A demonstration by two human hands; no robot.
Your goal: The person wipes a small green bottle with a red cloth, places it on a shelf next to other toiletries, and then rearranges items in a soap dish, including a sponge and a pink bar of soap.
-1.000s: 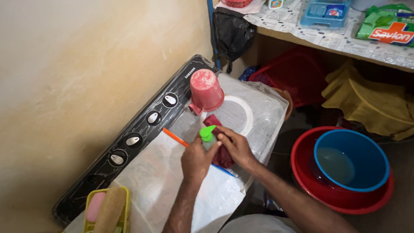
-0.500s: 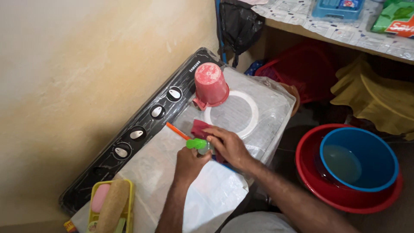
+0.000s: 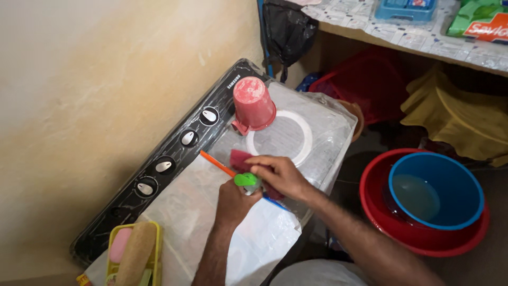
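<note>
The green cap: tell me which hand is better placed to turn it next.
Probably the right hand: its fingers lie over the green cap, while the left hand grips the bottle underneath, mostly hidden, and looks busy steadying it.

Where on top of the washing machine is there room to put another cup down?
Bare plastic cover lies between the left hand and the yellow soap tray. The round white lid ring beside the upturned pink mug is free too. It is crowded around both hands, the green-capped bottle and the right hand.
</note>
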